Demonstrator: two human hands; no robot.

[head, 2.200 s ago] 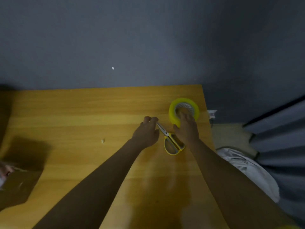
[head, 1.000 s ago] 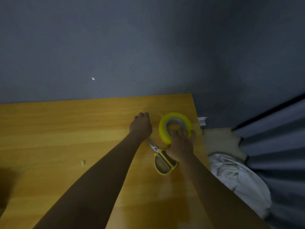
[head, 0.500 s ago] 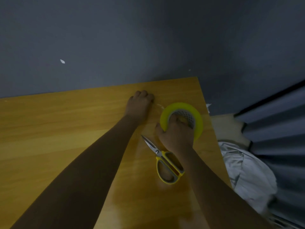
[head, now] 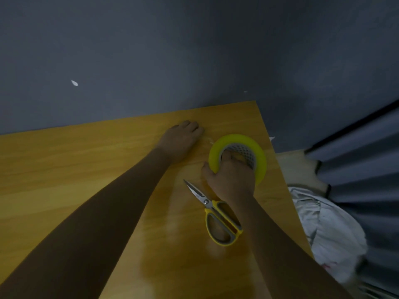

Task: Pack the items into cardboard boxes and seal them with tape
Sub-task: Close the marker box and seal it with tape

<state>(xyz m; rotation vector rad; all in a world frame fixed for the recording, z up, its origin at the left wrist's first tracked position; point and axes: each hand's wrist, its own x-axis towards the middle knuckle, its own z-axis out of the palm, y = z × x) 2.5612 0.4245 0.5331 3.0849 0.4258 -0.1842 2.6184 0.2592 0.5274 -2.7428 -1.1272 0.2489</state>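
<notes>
hands: right hand grips tape roll | left hand curled, pressing table

The scene is dim and murky, with the grey wall darkening toward the upper corners. A soft sheen of glare lies on the table between the forearms, which are themselves in deep shadow. Wide-angle distortion tilts and bends the table's edges, and the cloth at right is soft and blurred.
</notes>
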